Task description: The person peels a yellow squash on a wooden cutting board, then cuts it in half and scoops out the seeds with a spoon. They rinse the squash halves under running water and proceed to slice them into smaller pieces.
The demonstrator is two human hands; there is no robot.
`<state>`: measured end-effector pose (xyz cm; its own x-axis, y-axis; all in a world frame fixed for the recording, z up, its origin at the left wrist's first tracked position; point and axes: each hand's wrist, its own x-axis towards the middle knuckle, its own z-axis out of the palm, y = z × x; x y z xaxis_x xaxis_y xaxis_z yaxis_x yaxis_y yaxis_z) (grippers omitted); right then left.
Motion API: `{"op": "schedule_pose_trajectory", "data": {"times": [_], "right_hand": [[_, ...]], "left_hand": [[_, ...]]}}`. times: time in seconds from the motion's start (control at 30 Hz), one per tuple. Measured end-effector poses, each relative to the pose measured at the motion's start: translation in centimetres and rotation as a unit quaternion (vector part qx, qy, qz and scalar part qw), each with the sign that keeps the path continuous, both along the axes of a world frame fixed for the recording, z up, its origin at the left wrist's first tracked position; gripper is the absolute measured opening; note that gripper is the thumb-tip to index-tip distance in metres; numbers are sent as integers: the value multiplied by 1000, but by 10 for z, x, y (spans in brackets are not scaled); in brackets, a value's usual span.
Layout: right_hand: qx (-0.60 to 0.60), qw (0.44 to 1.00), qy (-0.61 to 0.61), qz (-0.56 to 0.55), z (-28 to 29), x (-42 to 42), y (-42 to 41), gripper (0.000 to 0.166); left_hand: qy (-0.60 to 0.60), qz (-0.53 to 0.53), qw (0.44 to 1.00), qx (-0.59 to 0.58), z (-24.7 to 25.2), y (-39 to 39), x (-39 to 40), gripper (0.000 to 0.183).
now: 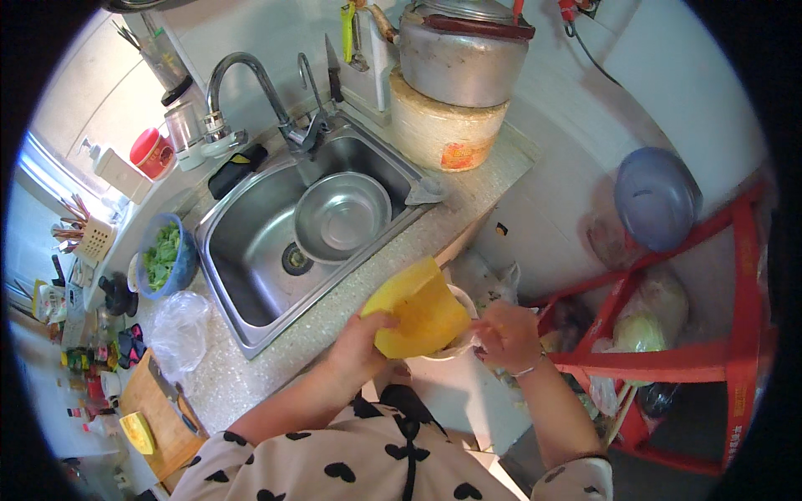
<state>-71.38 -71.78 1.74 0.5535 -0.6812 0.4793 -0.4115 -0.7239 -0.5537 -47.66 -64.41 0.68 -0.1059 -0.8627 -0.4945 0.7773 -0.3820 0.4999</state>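
My left hand point(361, 347) grips a large yellow pumpkin piece point(410, 307) from its left side, with the thumb on the inner face. The piece is held tilted over a pale waste bin point(462, 298) below the counter edge. At the pumpkin's lower right edge is my right hand point(510, 338), fingers curled, a bracelet on the wrist. Whether it holds a small tool or the bin's liner is hidden by the fingers. Another pumpkin piece point(137, 432) lies on the wooden cutting board point(164, 401) at the left, near a knife point(175, 396).
A steel basin point(343, 216) sits in the sink point(250, 275). Leafy greens fill a blue bowl point(182, 257) beside a clear plastic bag point(180, 332). At the back right, an aluminium pot point(463, 59) stands on a round container point(432, 128). A red rack point(651, 367) holds bagged vegetables at right.
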Motion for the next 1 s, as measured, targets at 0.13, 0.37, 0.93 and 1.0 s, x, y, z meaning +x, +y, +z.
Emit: {"op": "schedule_pose_trajectory", "data": {"times": [0.13,0.37,0.93,1.0], "right_hand": [[162,968,-111,-154,-30,-3,2,23],[237,935,173,-200,-102,8,6,17],[449,856,-247,-75,-13,79,23,28],[438,867,-214,-102,-9,102,29,24]], "left_hand": [[21,33,998,-46,5,-7,14,52],[130,9,991,-13,1,-1,20,53],[52,71,996,-24,8,11,29,48],[-60,60,995,-44,-3,20,40,50]]}}
